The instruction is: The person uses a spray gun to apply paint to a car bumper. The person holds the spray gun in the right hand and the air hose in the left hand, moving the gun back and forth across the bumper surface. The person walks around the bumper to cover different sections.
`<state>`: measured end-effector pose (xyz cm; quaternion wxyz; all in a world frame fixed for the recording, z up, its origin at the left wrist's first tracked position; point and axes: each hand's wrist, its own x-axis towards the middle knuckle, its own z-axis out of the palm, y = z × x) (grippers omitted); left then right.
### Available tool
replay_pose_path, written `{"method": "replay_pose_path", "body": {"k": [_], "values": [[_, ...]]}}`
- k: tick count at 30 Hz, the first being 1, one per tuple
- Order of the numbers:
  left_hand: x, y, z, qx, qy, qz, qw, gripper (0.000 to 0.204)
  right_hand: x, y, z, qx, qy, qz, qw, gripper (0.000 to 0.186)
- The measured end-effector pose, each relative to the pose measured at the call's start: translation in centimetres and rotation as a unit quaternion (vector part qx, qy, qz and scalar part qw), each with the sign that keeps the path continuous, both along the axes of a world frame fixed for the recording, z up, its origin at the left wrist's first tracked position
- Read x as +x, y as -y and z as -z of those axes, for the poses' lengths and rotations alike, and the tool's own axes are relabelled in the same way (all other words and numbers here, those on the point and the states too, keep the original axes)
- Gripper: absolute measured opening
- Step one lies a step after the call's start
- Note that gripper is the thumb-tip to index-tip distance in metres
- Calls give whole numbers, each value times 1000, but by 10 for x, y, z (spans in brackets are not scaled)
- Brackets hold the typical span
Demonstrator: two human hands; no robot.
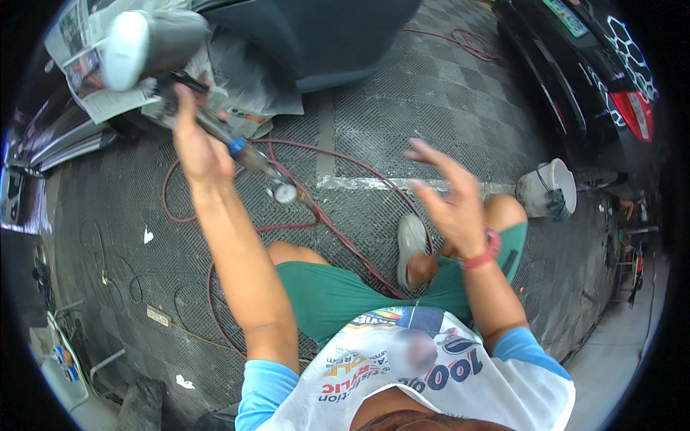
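My left hand (201, 136) grips a metal spray gun (224, 133) with a blue ring on its handle and a blurred white cup (129, 50) at its upper end, at the upper left. The handle's lower end, by a red hose, points down and right. Newspaper sheets (93, 100) lie behind the gun, against a dark grey panel (316, 36). My right hand (453, 208), with a red band on the wrist, is raised to the right of the gun, fingers spread and holding nothing.
Red hoses (345, 251) loop over the checkered floor mat (388, 100) around my bent legs (316, 287). A white bucket (535, 187) stands at the right, below a black car (560, 86). Thin cables (136, 280) and a metal-framed chair (65, 352) are at the left.
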<state>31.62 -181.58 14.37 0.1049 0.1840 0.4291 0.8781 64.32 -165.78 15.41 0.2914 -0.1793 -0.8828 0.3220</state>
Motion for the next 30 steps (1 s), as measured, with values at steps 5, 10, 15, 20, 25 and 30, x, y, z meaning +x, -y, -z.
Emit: {"method": "replay_pose_path", "body": {"k": [5,10,15,20,25,30], "values": [[100,-50,41,-7,31,64,997,99,-91,16,29,-28,-32,-114,993,86],[169,-75,53,-35,-42,257,965,120,-106,5,56,-139,-118,-17,983,107],[182,-57,63,-429,-332,99,834,113,-109,-23,47,-248,-260,88,929,74],[198,3,152,-553,-217,161,788,107,-143,-47,17,-309,-313,5,898,72],[191,55,238,-730,-222,262,590,48,-157,-62,-26,-389,-248,-150,874,53],[163,92,270,-837,-258,226,427,40,-144,-143,-38,-368,-244,-49,896,54]]}}
